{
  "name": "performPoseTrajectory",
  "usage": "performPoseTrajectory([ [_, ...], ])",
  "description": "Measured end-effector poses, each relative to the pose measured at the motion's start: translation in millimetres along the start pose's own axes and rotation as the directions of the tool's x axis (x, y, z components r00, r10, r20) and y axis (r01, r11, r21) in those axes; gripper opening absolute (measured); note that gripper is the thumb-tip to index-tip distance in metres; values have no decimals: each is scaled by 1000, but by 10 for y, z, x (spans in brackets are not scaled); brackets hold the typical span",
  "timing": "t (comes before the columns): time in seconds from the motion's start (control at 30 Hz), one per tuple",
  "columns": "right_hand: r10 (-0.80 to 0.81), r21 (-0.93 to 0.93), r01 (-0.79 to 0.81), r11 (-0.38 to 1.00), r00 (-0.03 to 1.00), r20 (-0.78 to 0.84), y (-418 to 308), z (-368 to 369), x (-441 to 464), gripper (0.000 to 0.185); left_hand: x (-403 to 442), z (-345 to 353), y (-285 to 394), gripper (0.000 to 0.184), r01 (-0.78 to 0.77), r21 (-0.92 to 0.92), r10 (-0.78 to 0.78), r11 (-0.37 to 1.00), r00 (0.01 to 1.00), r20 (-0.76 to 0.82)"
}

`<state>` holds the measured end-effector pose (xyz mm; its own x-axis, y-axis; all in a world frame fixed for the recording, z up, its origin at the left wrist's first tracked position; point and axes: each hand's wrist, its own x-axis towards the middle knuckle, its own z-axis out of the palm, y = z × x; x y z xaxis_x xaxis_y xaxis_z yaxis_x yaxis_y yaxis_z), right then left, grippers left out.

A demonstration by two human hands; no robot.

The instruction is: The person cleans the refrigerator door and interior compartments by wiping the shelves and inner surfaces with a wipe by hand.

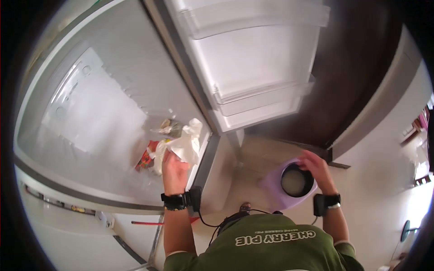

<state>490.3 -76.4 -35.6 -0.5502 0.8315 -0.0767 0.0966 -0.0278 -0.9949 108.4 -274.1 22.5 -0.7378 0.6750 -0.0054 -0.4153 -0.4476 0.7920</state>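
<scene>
In the head view, my left hand is inside the open fridge compartment, its fingers closed on a crumpled white plastic bag. Beside the bag lie a red packet and a clear bag with greenish-brown contents. Over on the right, my right hand has its fingers apart and slightly bent by the rim of a round black container. Whether they touch the rim is hard to see. Pale contents show inside the container, which stands on a purple stool.
The fridge door stands open ahead, with clear shelves on its inner side. A dark brown panel rises behind it. Below my left forearm are an open white lower section and a red strip. Pale floor surrounds the stool.
</scene>
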Motion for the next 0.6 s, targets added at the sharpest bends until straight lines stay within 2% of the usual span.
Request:
performPoseTrajectory([
  [0.03,-45,3,45,999,995,90,-188,201,93,43,-13,94,-100,29,60,-55,-56,997,996,74],
  [0.07,-112,6,112,994,982,149,-360,410,157,45,-60,244,-174,28,61,39,-67,997,983,173],
  [0.1,-177,12,178,984,962,208,-499,600,212,48,-116,356,-253,27,95,82,-110,992,975,195],
  [0.17,-243,99,224,969,929,280,-560,825,273,65,-294,614,-456,24,140,191,-180,972,961,211],
  [0.27,-3,399,-162,902,924,383,-672,1065,329,56,-380,788,-599,22,47,448,-217,893,916,337],
  [0.37,165,410,-335,848,903,396,-443,1083,433,42,-401,820,-689,23,45,435,-249,899,871,424],
  [0.43,71,321,-168,932,954,293,-559,970,322,35,-405,844,-690,22,126,397,-304,909,852,427],
  [0.5,32,267,-99,959,969,245,-619,944,277,32,-420,893,-691,21,237,395,-396,888,829,394],
  [0.57,35,268,-103,958,968,247,-567,991,316,32,-446,967,-718,23,348,420,-500,838,798,336],
  [0.6,23,266,-90,960,970,244,-543,1016,322,32,-421,927,-793,24,329,464,-506,822,795,334],
])
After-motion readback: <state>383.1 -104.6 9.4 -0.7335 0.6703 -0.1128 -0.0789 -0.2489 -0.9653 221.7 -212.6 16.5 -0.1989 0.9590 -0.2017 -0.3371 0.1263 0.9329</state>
